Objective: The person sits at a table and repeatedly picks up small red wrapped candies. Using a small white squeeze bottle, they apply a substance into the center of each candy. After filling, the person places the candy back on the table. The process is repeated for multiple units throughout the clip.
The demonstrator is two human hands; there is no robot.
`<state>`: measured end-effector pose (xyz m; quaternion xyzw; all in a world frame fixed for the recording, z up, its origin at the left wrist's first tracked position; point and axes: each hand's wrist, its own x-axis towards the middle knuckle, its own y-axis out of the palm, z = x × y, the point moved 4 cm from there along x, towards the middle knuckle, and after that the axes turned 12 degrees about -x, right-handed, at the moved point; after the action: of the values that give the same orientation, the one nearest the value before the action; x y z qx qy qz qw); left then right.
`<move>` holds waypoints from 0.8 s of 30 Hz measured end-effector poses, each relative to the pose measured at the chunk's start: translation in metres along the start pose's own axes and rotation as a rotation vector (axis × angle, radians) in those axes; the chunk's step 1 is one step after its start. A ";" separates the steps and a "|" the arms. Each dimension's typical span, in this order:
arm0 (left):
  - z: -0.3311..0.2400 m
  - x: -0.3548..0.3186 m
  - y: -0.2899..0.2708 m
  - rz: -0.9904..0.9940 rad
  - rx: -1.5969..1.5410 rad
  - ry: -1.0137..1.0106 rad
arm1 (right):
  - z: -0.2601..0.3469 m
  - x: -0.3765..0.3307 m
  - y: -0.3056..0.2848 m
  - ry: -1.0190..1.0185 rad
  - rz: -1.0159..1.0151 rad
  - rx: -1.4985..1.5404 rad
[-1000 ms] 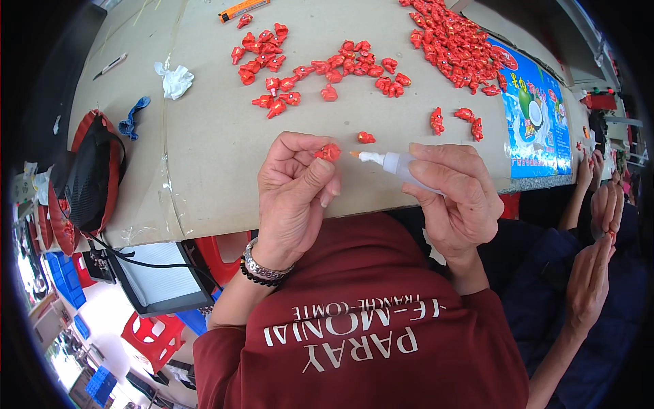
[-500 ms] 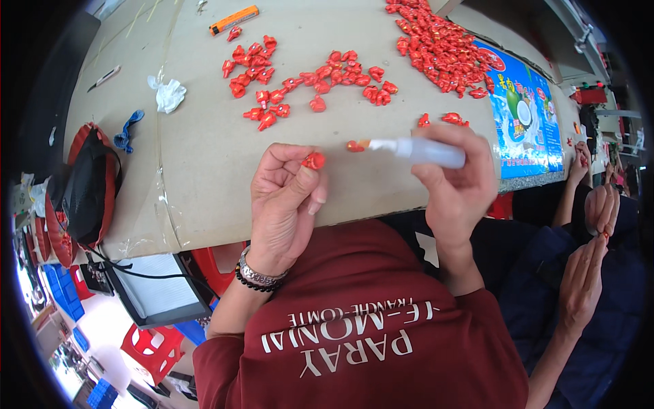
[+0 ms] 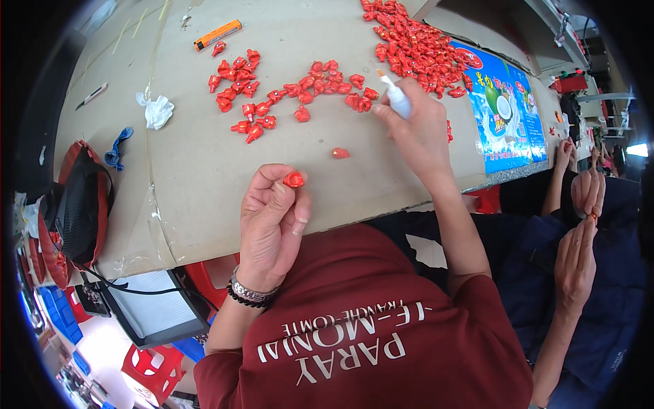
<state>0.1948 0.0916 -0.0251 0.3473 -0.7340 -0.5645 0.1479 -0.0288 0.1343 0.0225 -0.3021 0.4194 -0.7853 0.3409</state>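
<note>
My left hand is closed, pinching a small red plastic piece between thumb and fingertips above the table's near side. Its cupped opening faces up. Farther right, my right hand wraps round a pale squeeze bottle with a white nozzle and a brownish tip. The nozzle points up and away, near the scattered pieces. One loose red piece lies between my two hands. Beyond it spreads a loose cluster of red pieces, and another group lies to its left.
A large heap of red pieces sits at the far right, beside a blue printed sheet. To the left are an orange stick-shaped item, crumpled tissue, a pen-like tool and a black-and-red bag. Another person's hands are at right.
My right hand has swung the bottle away and to the right, turning its nozzle from leftward to upward. My left hand still pinches its red piece. The whole view has shifted slightly.
</note>
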 end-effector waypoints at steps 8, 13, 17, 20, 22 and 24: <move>-0.001 -0.003 -0.002 0.011 0.015 0.009 | 0.022 0.001 0.011 -0.255 -0.151 -0.373; -0.001 -0.001 0.000 -0.009 -0.003 -0.001 | 0.023 -0.004 0.009 -0.317 -0.200 -0.253; 0.000 -0.001 0.000 -0.014 0.008 -0.017 | 0.025 -0.016 0.001 -0.197 -0.111 0.178; 0.001 -0.001 0.002 -0.029 0.051 -0.005 | 0.041 -0.033 -0.007 -0.024 0.065 0.506; 0.001 -0.001 0.004 -0.042 0.074 0.013 | 0.047 -0.041 -0.005 0.029 0.147 0.661; 0.001 -0.001 0.005 -0.041 0.098 0.034 | 0.051 -0.047 -0.002 0.050 0.203 0.781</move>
<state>0.1933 0.0942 -0.0208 0.3786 -0.7511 -0.5246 0.1316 0.0367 0.1489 0.0396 -0.0875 0.1253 -0.8551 0.4955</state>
